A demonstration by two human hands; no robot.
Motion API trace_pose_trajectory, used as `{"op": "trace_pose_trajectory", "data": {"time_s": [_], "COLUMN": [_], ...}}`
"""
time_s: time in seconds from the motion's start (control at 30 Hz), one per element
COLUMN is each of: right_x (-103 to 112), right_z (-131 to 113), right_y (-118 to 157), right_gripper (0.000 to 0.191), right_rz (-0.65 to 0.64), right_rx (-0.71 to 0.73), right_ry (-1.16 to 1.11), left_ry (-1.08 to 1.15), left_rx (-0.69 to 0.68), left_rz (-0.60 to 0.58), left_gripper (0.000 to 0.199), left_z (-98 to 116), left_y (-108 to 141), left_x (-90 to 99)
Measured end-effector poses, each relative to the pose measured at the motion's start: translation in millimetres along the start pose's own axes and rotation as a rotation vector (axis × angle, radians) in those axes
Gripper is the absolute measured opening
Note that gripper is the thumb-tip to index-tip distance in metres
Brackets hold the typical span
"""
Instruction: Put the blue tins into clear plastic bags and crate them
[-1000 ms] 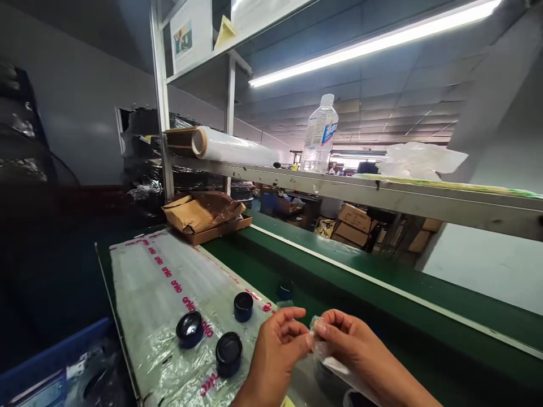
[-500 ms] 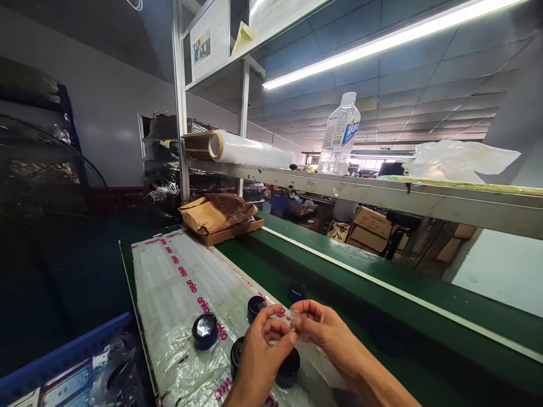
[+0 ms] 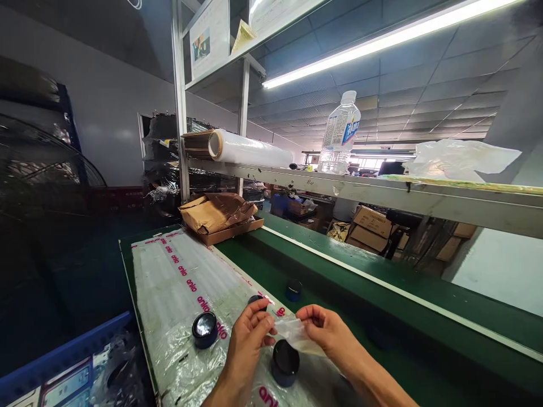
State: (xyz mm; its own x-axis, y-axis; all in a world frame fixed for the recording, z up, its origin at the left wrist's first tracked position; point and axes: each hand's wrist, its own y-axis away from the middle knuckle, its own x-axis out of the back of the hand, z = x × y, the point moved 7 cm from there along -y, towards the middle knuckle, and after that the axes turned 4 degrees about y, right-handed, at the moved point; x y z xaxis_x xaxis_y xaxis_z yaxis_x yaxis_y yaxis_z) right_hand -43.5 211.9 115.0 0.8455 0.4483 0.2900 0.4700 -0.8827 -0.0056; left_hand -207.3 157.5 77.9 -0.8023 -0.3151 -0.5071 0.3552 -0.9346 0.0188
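A piece of thin clear plastic film [image 3: 292,332], perhaps a small bag, stretches between my two hands. My left hand [image 3: 250,339] pinches its left end, and the fingers of my right hand [image 3: 328,333] are closed on the other end. Just below the film stands a round black lid-like piece [image 3: 285,364] on the plastic-covered board. Left of my left hand sits a similar piece [image 3: 205,329] with a shiny top. Another dark piece [image 3: 257,299] shows behind my left fingertips, partly hidden. One more round piece [image 3: 293,289] rests on the green surface beyond.
A cardboard tray [image 3: 231,230] with brown paper lies at the board's far end. Above runs a shelf [image 3: 309,180] with a plastic bottle [image 3: 340,135] and a film roll [image 3: 252,148]. A blue crate [image 3: 63,353] stands at lower left.
My hands have drawn apart, my left hand moving left, and the film now shows spread between them. The black piece below is less covered. The piece on the green surface sits slightly farther left.
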Motion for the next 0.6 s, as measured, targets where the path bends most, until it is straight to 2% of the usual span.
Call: {"op": "trace_pose_trajectory", "data": {"time_s": [0.13,0.2,0.33,0.47,0.6], "right_x": [14.8,16.2,5.3,-4.9,-6.3], "right_z": [-5.8,-12.8,-22.0,-29.0,-33.7], "right_y": [3.3,6.7,7.5,4.7,4.0], "right_gripper": [0.012,0.015,0.024,0.022,0.018], "right_rz": [0.201,0.257,0.217,0.166,0.206], "right_rx": [0.122,0.2,0.296,0.355,0.361], "right_ry": [0.314,0.439,0.541,0.534,0.519], "left_ry": [-0.112,-0.195,-0.409,-0.588,-0.7], "left_rx": [-0.068,-0.109,-0.264,-0.345,-0.388], "left_rz": [-0.021,-0.015,-0.013,-0.166,-0.237], "left_gripper": [0.056,0.051,0.045,0.04,0.045], "left_z": [8.2,10.9,20.5,24.7,23.6], "left_y": [1.4,0.0,-7.6,-12.8,-8.4], "left_x": [2.6,2.2,-7.3,-27.9,-37.0]}}
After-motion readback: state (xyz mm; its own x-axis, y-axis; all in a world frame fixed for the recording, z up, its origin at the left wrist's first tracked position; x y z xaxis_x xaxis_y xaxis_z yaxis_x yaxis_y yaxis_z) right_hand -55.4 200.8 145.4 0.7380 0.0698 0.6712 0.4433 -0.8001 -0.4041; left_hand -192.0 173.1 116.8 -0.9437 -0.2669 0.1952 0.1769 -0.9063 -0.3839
